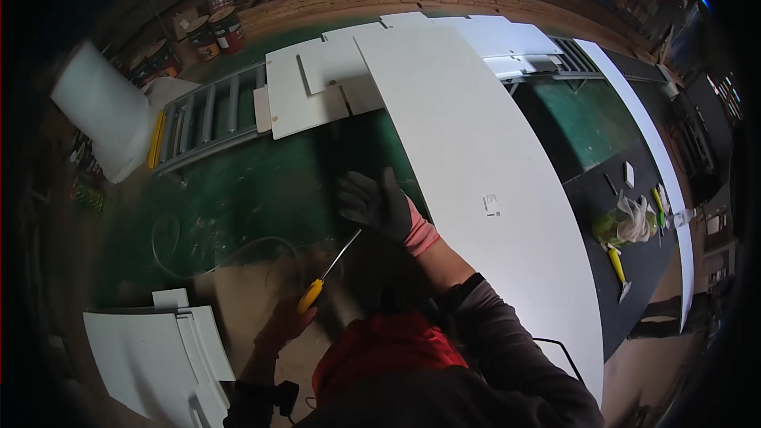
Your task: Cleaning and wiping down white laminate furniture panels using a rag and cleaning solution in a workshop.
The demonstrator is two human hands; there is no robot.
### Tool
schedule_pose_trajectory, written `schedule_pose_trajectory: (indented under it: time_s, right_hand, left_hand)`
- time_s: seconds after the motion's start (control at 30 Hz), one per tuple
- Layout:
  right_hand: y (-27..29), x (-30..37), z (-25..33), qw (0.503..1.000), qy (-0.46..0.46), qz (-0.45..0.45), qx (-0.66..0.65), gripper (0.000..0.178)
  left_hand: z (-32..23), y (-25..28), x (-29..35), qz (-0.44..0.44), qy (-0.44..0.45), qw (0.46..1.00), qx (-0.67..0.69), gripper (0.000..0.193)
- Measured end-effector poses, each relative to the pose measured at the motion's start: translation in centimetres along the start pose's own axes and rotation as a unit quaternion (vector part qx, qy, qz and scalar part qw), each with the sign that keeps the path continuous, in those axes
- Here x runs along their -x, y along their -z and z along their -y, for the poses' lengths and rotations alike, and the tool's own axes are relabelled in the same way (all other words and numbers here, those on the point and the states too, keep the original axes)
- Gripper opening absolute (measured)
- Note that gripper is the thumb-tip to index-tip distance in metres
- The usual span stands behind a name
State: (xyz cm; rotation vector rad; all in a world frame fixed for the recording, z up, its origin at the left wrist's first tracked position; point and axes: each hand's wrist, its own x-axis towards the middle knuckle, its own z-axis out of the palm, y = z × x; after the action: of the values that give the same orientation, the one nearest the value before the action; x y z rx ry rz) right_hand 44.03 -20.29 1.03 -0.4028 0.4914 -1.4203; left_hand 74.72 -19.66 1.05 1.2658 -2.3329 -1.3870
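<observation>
At near left, white boards (151,353) are lying stacked. Right of them, the left hand (287,323) is closing around the yellow handle of a screwdriver (314,292), its shaft pointing far and right, tip free. Further right, the gloved right hand (371,200) is hovering with fingers loosely spread, apparently holding nothing, beside a long white panel (483,150) stretching from near to far. A scraper (617,265) is resting on a dark counter (652,269) at right. The work seems to be pausing between contacts; driving would call for guiding the tip onto a fastener.
</observation>
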Motion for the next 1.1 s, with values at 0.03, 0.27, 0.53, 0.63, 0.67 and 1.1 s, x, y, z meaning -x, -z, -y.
schedule_pose_trajectory:
  time_s: [0.03, 0.27, 0.53, 0.63, 0.67, 1.1]
  right_hand:
    - [0.6, -0.4, 0.6, 1.000, -0.008, 0.008, -0.002, 0.083]
    - [1.5, 0.4, 3.3, 0.995, -0.043, -0.039, 0.077, 0.067]
    - [7.4, -0.2, 2.1, 0.991, 0.006, -0.125, -0.056, 0.042]
    - [12.5, -2.1, -0.3, 0.948, -0.002, -0.111, 0.297, 0.041]
    - [10.9, -2.2, -0.8, 0.864, 0.055, -0.048, 0.498, 0.040]
    - [8.5, 0.5, 6.4, 0.855, -0.083, -0.327, 0.394, 0.045]
  left_hand:
    - [-1.3, 0.8, -0.2, 0.038, 0.039, 0.998, -0.014, 0.024]
    - [-6.0, 2.3, -3.1, 0.041, 0.240, 0.970, -0.015, 0.019]
    - [-9.6, 4.0, -7.6, 0.333, 0.235, 0.905, -0.123, 0.031]
    - [-6.2, 4.7, -10.7, 0.264, 0.134, 0.942, -0.156, 0.032]
    - [-2.0, 5.8, -11.6, 0.168, 0.199, 0.961, -0.096, 0.031]
    - [25.3, -2.9, -46.3, 0.020, 0.336, 0.891, 0.305, 0.027]
